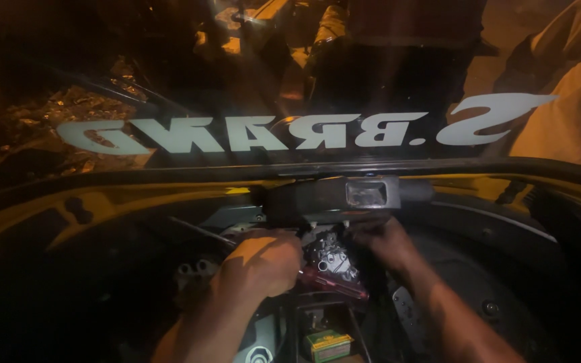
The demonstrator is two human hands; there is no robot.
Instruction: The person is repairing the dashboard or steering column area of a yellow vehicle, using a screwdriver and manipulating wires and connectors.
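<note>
Dark shot, head view, inside a vehicle cabin behind the windshield (169,81), white mirrored lettering across the glass.

Left hand (258,263): fist clenched, knuckles up, lit warm orange. Grasping a tool, looks like a screwdriver with red handle (334,284); the red part sticks out to the right of the fist, under the metal part. Shaft not visible.

Right hand (381,238): in shadow, fingers curled against the right side of the metal mechanism (331,259). Touching it for sure; whether it actually grips something, cannot tell, too dark.

Metal mechanism: small shiny grey assembly with bolts or round fittings, sits between the two hands, touching both. Just above the hands is a dark boxy housing (351,195) with a rectangular lit opening, mounted under the windshield edge.

Below the hands, near the bottom edge: small green and yellow box (329,344), well apart from the fingers. Left of the left hand, a thin rod or cable (200,232) runs diagonally toward the fist.

Yellow body panel (102,202) curves across behind the hands, dark round panel (492,282) to the right of the right forearm. Beyond the glass, upper right, someone's light garment (573,101).
</note>
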